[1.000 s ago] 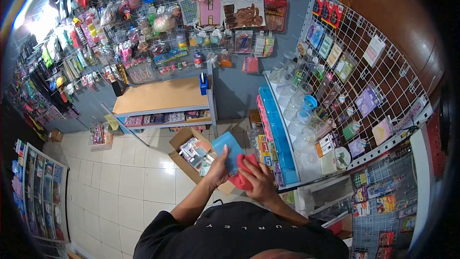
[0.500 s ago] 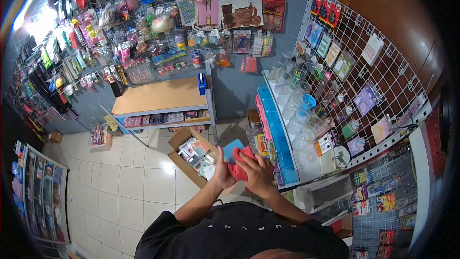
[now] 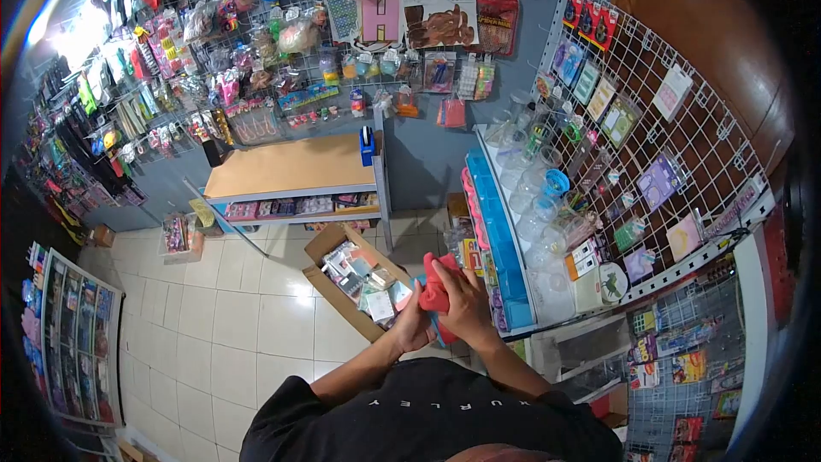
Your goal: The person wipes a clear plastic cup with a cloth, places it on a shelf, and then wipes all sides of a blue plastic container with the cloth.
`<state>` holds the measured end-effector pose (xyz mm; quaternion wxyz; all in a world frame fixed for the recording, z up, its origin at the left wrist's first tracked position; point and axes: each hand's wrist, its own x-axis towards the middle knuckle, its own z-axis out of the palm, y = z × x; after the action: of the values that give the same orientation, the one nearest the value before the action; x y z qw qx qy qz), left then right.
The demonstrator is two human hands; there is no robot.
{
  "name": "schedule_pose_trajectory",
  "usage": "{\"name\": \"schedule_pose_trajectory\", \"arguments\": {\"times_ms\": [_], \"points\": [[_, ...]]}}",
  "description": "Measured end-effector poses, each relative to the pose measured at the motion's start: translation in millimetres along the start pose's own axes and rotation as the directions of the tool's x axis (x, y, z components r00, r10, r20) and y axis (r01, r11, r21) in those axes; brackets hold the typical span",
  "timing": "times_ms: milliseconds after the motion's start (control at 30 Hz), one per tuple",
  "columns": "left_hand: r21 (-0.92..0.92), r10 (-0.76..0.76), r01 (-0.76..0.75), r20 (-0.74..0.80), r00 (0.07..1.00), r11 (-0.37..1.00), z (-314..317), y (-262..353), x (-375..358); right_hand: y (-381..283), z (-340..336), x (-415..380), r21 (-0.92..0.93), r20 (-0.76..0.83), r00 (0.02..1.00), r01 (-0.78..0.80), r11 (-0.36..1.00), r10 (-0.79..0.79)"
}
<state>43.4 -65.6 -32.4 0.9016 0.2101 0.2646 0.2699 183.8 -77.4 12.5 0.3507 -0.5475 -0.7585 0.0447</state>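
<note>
Red cloth (image 3: 434, 291) in both hands

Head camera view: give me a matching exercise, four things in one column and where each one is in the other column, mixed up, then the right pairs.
Things:
1. red cloth
2. open brown cardboard box
3. small blue tape dispenser
4. row of clear plastic jars

Places:
A. on the tiled floor, in front of the low shelf
B. on the right end of the tan wooden shelf top
C. on the white shelf below the wire grid wall
D. between the person's left hand and right hand

Pairs: 1-D, 2-A, 3-B, 4-C
</note>
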Motion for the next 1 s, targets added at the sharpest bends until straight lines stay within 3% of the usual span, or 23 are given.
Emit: {"name": "schedule_pose_trajectory", "arguments": {"times_ms": [67,133,200,333,500,600,767,900,1000], "points": [[-0.091,0.029,-0.022,0.073,0.997,0.996,-12.9,6.6,2.6,-7.1,-2.5,-7.1,-0.017,0.052,0.998,-0.026,1.000,0.027],[-0.270,0.136,-0.139,-0.029,0.990,0.953,-28.9,18.9,10.4,-2.9,6.0,-23.7,-0.027,0.125,0.992,0.030,0.999,-0.027],[-0.234,0.243,-0.249,-0.056,0.968,0.940,-36.7,33.0,4.3,-3.1,10.5,-36.6,-0.003,0.157,0.986,0.062,0.998,-0.061],[-0.166,0.144,-0.163,-0.117,0.983,0.973,-30.6,42.3,-9.2,3.3,9.9,-40.9,0.042,0.232,0.971,0.054,0.998,-0.063],[-0.134,0.024,-0.028,-0.034,0.999,0.991,-26.5,24.2,-4.5,-1.4,-2.7,-10.4,0.024,0.089,0.995,0.033,0.999,-0.035],[-0.164,0.010,-0.005,0.030,0.999,0.986,-19.2,10.1,-3.8,-4.1,-3.0,-7.1,-0.025,0.080,0.996,0.037,0.999,-0.035],[-0.215,0.103,-0.113,-0.058,0.993,0.970,-26.1,31.5,1.0,-2.7,4.5,-24.1,-0.010,0.053,0.994,0.091,0.996,-0.091],[-0.206,0.152,-0.160,-0.053,0.987,0.965,-33.8,50.3,-8.3,22.2,13.7,-41.9,-0.031,0.160,0.968,0.201,0.979,-0.194],[-0.076,0.222,-0.229,-0.085,0.971,0.971,-43.5,46.9,-4.9,35.5,9.0,-45.6,0.030,0.294,0.955,0.013,0.999,-0.021]]}}
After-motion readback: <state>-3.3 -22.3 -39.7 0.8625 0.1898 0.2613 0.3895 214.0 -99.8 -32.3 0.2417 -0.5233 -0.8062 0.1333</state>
